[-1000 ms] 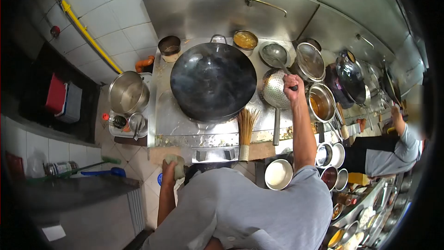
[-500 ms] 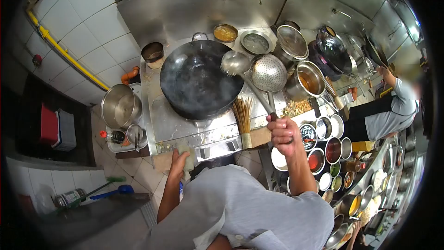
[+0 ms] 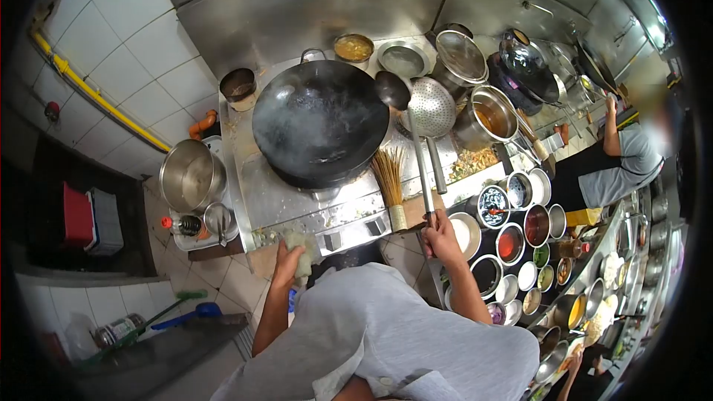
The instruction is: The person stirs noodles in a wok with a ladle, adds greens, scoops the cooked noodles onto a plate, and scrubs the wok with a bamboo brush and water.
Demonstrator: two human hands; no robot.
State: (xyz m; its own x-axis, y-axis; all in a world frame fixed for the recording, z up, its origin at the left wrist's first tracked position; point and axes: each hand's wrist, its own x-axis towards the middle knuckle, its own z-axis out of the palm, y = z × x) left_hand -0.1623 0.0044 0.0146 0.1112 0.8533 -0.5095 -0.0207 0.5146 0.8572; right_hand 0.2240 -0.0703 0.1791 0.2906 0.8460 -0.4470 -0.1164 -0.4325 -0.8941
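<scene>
Two grips: left hand (image 3: 287, 263) on cloth (image 3: 300, 246), right hand (image 3: 442, 238) on ladle (image 3: 393, 91), the wok (image 3: 319, 119) beyond both.

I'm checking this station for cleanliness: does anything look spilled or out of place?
Yes: food scraps lie loose on the stove top, near the handle of the perforated strainer, rather than in a container.

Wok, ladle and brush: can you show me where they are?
Wok (image 3: 319, 123), head view: its dark inside.
Ladle (image 3: 392, 91), head view: its round scoop.
Brush (image 3: 390, 182), head view: its bristles.
</scene>
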